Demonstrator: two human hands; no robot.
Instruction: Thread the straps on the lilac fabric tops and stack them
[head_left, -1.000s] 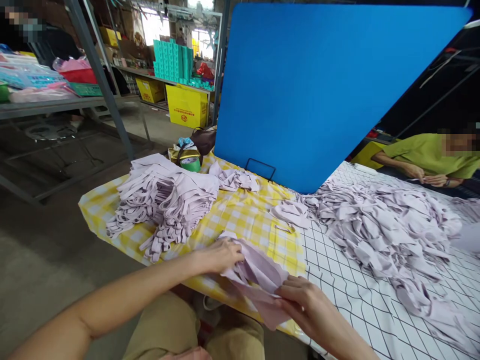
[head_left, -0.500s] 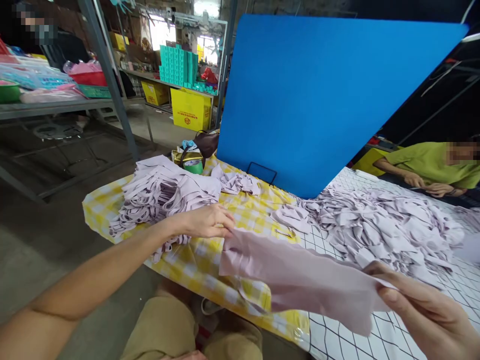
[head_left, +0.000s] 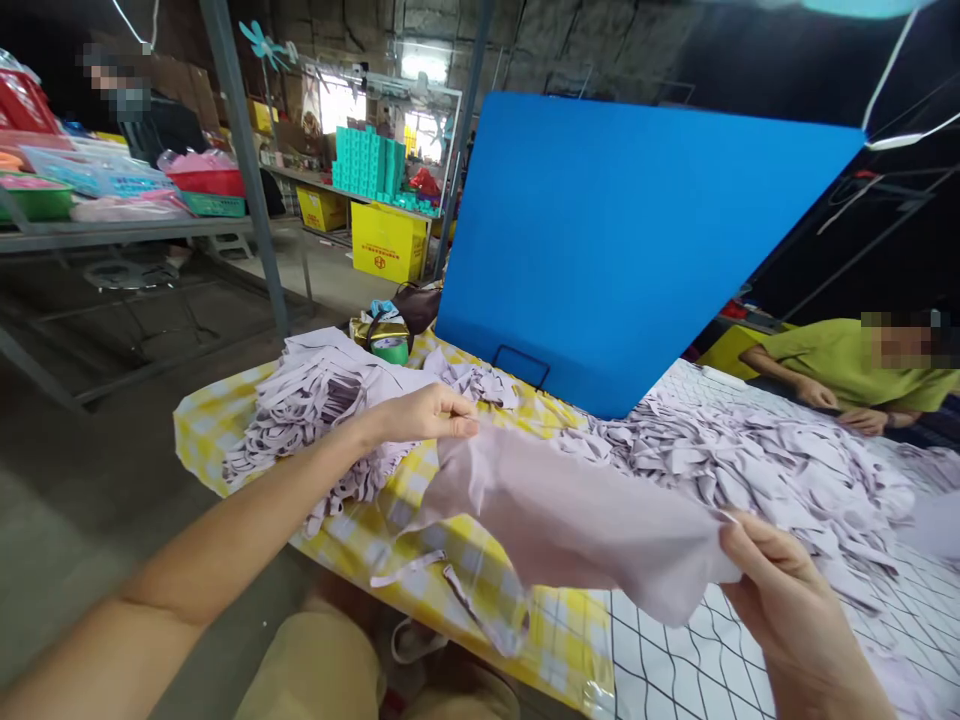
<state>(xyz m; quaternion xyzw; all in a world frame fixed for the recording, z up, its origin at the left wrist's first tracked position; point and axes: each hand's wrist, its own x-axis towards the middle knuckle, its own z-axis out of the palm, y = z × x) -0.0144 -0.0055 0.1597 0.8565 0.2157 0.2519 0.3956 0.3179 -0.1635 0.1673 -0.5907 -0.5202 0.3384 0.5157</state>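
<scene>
A pale mauve fabric piece [head_left: 577, 515] is stretched between my two hands above the table, with a thin strap dangling below it. My left hand [head_left: 431, 412] pinches its upper left corner. The right end is gripped between the thumb and fingers of my right hand [head_left: 772, 565]. Behind my left forearm lies a layered stack of similar mauve pieces [head_left: 319, 390]. Beyond my right hand spreads a loose heap of the same fabric [head_left: 750, 470].
A tall blue board [head_left: 630, 240] stands at the table's back. The yellow checked cloth [head_left: 202, 420] meets a white grid-patterned cloth [head_left: 660, 660]. Green tape [head_left: 390, 350] sits behind the stack. A person in a green top [head_left: 817, 350] sits across at the right.
My right hand has moved left and slightly up, and my left hand slightly up. The fabric has shifted with them, and its strap now hangs in view. The camera view has tilted upward.
</scene>
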